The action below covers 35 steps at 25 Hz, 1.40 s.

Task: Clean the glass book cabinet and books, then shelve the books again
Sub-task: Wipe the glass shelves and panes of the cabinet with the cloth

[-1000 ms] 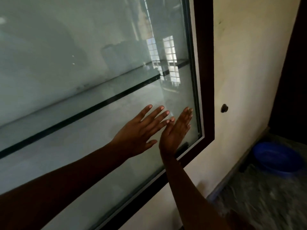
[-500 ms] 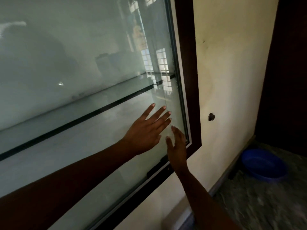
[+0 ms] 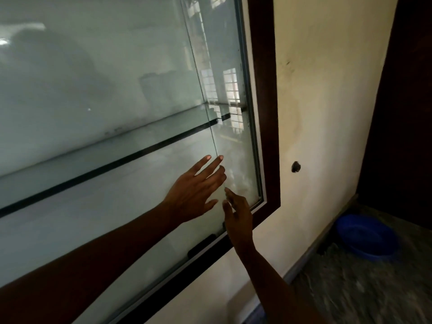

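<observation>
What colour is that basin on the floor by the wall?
Blue. The basin shows best in the head view, at lower right on the floor.

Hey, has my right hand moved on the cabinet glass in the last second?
Yes. Against the dark frame, the right hand has slid down and left, away from the right upright toward the bottom rail, fingertips now below the left hand.

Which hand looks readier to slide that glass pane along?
Probably the left hand: its spread fingers lie flat on the pane, near its edge. The right hand has only fingertips near that edge.
</observation>
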Tool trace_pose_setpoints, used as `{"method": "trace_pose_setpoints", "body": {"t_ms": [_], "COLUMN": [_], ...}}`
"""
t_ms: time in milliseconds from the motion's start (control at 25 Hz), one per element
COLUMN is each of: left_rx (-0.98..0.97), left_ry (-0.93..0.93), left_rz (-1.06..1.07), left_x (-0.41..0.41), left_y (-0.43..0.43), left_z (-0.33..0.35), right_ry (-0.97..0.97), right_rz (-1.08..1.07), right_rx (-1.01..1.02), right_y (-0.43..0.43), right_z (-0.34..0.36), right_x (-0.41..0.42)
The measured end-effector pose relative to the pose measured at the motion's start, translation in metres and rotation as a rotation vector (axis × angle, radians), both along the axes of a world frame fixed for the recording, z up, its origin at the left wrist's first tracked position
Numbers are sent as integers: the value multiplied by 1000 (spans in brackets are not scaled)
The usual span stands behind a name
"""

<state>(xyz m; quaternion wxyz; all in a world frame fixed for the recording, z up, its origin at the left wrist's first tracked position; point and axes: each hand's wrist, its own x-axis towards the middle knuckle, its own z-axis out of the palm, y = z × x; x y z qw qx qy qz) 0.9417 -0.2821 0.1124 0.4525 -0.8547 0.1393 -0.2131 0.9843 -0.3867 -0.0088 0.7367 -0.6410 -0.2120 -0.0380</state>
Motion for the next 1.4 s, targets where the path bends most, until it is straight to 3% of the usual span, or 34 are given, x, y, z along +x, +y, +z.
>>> {"method": "trace_pose_setpoints", "body": {"t_ms": [440,680,880,1000,1120,1240,1400], "left_rx": [-1,59,59,32,-19,-162,-234], "left_ry": [18,52,77,95,95,-11,-120], "left_rz": [10,96,116,145,167,147,-35], "left_x": [-138,-232,-274,-280,-281,-273,-200], "left_y": [61,105,123,124,118,98,48], "left_z": [3,4,4,5,4,-1,19], "right_ry": [-133,-204,-184,-146,-225,-259,-140], "right_rz": [7,119,108,110,174,275,-27], "right_rx": [70,48,50,12,-47,-138,-103], "right_y": [63,100,118,120,110,85,46], "right_z": [-10,-16,-13,-8,-9,-4,4], "right_x": [-131,-217,-261,-268,-260,-234,-157]}}
